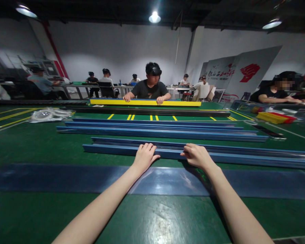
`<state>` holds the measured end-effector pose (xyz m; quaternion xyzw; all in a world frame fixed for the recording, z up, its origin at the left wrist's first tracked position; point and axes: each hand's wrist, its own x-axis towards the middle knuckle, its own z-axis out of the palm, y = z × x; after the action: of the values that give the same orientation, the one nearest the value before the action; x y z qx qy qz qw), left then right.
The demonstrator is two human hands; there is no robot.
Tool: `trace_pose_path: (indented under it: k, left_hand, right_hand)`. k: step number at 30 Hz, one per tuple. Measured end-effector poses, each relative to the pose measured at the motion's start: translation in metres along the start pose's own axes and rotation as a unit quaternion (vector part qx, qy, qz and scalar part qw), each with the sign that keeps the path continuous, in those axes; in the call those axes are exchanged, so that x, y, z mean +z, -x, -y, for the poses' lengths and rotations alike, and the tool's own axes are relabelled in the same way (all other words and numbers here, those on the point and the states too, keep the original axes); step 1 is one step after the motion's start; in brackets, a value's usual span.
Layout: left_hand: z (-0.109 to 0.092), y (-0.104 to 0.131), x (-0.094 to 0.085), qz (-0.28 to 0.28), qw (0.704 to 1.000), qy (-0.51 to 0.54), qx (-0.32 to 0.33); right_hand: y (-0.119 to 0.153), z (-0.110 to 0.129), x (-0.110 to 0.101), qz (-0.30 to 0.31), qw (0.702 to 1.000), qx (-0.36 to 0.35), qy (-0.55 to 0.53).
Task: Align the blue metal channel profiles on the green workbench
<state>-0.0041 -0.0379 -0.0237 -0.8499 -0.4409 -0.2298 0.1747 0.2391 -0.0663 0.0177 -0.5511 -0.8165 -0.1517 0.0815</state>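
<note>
A long blue U-shaped channel (112,149) lies across the green table in front of me. My left hand (144,154) curls its fingers over the channel's near wall, with the thumb stretched to the right along it. Further right on that wall, my right hand (195,155) is closed, finger and thumb pinched at the rim; its palm is hidden. Under my wrists a flat, shiny blue strip (61,176) runs nearly the full width of the view.
More blue channels (162,133) lie behind, then a dark bar (147,112). Across the table a person (151,88) holds a yellow bar (144,102). A clear bag of rolls (49,114) sits left; a phone (269,132) and yellow tray (270,117) lie right.
</note>
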Motion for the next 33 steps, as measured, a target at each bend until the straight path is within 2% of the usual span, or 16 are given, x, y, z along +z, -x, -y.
trace_pose_path:
  k: [33]
  left_hand:
    - [-0.0014,0.0,-0.0031,0.001,1.0,-0.004,-0.005]
  right_hand:
    - [0.0003,0.0005,-0.0089,0.022,0.999,0.031,-0.026]
